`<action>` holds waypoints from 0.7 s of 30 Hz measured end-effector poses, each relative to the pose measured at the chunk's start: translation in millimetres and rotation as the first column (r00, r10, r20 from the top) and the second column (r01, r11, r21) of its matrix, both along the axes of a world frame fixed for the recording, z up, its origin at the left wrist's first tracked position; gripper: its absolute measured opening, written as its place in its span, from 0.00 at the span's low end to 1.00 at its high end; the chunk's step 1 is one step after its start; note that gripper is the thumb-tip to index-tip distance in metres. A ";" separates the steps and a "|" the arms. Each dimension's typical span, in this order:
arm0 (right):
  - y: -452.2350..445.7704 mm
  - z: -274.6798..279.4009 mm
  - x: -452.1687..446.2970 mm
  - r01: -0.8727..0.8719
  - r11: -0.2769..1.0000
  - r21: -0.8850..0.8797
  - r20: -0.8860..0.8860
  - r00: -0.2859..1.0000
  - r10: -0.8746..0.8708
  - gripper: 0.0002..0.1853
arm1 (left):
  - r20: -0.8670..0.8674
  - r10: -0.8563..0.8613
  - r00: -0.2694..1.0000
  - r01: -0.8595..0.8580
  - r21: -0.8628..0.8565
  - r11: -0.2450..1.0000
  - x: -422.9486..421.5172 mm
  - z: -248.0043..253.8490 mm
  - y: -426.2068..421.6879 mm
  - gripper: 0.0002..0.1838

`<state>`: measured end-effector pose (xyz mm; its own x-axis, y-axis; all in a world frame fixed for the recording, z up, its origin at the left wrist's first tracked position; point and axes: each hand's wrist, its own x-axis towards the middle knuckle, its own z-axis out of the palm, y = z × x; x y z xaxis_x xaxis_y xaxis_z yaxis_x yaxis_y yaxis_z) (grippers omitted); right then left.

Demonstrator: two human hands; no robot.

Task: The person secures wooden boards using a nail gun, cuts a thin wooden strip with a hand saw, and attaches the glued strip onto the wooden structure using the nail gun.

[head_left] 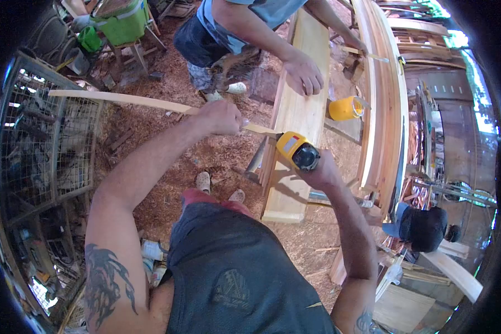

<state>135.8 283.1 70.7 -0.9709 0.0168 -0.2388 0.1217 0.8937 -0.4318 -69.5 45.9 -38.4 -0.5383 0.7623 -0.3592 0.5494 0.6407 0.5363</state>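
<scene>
My left hand (pixel 222 118) is closed round a long thin wooden strip (pixel 122 99), which runs from the upper left toward the plank. In my right hand (pixel 321 170) is a yellow and black power drill (pixel 295 149), its front end touching or close to the strip's right end. Beneath the drill lies a wide pale plank (pixel 286 192). A co-worker's hand (pixel 304 72) rests on the upper part of this plank, and that person's other hand (pixel 357 44) is by the long boards at the right.
A yellow bucket (pixel 346 108) stands right of the plank. Long curved boards (pixel 381 111) lie farther right. Another person in a dark cap (pixel 426 228) is at the lower right. A wire mesh frame (pixel 50 128) stands left, with a green container (pixel 119 22) at the upper left.
</scene>
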 end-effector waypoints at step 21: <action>71.0 -73.7 248.0 0.808 0.366 -0.462 0.087 0.452 -0.888 0.13 | -0.242 0.201 0.949 -0.136 0.261 0.956 31.8 -7.3 -20.9 0.21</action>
